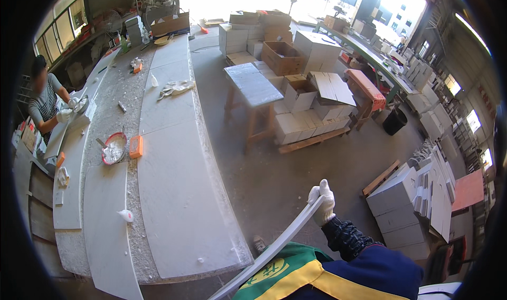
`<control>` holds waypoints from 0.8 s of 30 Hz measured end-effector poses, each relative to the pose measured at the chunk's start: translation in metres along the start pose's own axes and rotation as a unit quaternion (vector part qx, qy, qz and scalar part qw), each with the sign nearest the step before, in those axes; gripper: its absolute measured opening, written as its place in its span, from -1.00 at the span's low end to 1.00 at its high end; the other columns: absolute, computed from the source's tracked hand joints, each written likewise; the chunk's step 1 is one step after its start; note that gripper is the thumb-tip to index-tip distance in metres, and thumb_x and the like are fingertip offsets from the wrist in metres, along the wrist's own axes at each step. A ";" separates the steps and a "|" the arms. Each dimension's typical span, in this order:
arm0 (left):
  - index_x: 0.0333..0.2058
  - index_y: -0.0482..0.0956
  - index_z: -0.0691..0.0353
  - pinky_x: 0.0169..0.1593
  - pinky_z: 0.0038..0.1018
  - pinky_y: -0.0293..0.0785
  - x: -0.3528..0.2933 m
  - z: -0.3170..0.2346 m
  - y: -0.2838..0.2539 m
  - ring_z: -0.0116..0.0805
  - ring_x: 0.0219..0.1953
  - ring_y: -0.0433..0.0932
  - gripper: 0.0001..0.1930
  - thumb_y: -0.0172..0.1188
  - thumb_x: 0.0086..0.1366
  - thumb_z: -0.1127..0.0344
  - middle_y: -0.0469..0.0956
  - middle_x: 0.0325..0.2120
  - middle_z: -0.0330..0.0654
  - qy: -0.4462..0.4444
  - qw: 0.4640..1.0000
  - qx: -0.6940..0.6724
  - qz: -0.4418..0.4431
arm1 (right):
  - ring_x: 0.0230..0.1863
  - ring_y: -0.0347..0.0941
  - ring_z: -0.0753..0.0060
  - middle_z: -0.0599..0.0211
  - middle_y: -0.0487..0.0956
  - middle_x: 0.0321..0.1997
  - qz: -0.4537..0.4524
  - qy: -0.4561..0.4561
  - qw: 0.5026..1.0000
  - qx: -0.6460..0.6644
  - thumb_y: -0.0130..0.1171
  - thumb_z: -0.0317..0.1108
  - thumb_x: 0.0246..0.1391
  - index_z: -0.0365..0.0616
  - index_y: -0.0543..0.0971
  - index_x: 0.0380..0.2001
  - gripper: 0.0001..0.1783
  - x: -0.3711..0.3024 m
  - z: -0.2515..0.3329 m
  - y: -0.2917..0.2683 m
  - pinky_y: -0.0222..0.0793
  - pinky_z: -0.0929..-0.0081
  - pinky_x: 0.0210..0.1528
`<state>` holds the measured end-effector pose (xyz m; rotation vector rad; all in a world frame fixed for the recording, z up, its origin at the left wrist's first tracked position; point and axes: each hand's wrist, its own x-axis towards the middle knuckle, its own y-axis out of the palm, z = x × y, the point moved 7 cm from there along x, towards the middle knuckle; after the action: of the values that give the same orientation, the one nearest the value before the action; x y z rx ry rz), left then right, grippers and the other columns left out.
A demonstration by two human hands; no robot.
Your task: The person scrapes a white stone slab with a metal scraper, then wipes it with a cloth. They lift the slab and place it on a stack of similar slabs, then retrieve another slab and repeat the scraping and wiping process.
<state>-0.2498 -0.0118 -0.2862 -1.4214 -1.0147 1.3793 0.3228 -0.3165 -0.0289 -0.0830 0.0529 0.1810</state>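
My right hand (323, 203), in a white knit glove, is closed around the far end of a long, thin white strip (279, 245), thumb pointing up. The strip slants down to the left past my green apron (280, 271) and leaves the picture at the lower edge. My left hand is out of view. Left of the strip stands a long worktable with a pale panel (182, 194) on it, its near corner close to the strip. A red-rimmed bowl of white paste (114, 148), an orange box (136, 147) and a small white squeeze bottle (125, 215) sit farther left.
Across the worktable a person (48, 97) in gloves handles a metal bowl. Ahead are a small wooden-legged table (253, 83) and cartons (309, 123) on a pallet. To my right, white boxes (396, 207) are stacked; a black bin (395, 121) stands beyond.
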 end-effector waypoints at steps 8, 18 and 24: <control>-0.33 0.59 0.07 -0.22 -0.05 0.54 -0.004 -0.092 -0.013 -0.20 -0.28 0.65 -0.63 0.20 0.35 -0.14 0.66 -0.34 -0.18 -0.141 0.808 -0.564 0.094 | -0.71 0.27 0.46 0.35 0.38 -0.81 0.060 0.048 0.997 -0.012 -0.26 0.41 0.43 -0.08 0.45 -0.85 -0.05 0.042 0.005 0.029 0.20 0.43 -0.53; -0.19 0.66 0.12 -0.20 -0.12 0.57 -0.182 -0.101 -0.061 -0.19 -0.25 0.63 -0.55 0.18 0.38 -0.19 0.68 -0.28 -0.15 -0.274 0.563 -0.774 -0.093 | -0.76 0.21 0.49 0.38 0.32 -0.84 0.157 0.201 0.964 0.079 -0.21 0.37 0.45 -0.02 0.38 -0.87 -0.10 0.203 -0.053 0.047 0.12 0.50 -0.64; -0.04 0.63 0.15 -0.07 -0.16 0.52 -0.283 -0.117 -0.097 -0.17 -0.13 0.57 -0.44 0.12 0.40 -0.27 0.63 -0.16 -0.13 -0.313 0.494 -0.778 -0.230 | -0.66 0.29 0.46 0.38 0.36 -0.73 0.169 0.295 0.926 0.162 -0.09 0.43 0.37 0.00 0.42 -0.73 -0.19 0.304 -0.034 0.116 0.16 0.44 -0.58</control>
<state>-0.1441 -0.2624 -0.1160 -1.3266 -3.3440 0.1242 0.5991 -0.1521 -0.0896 0.2076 0.7018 0.4866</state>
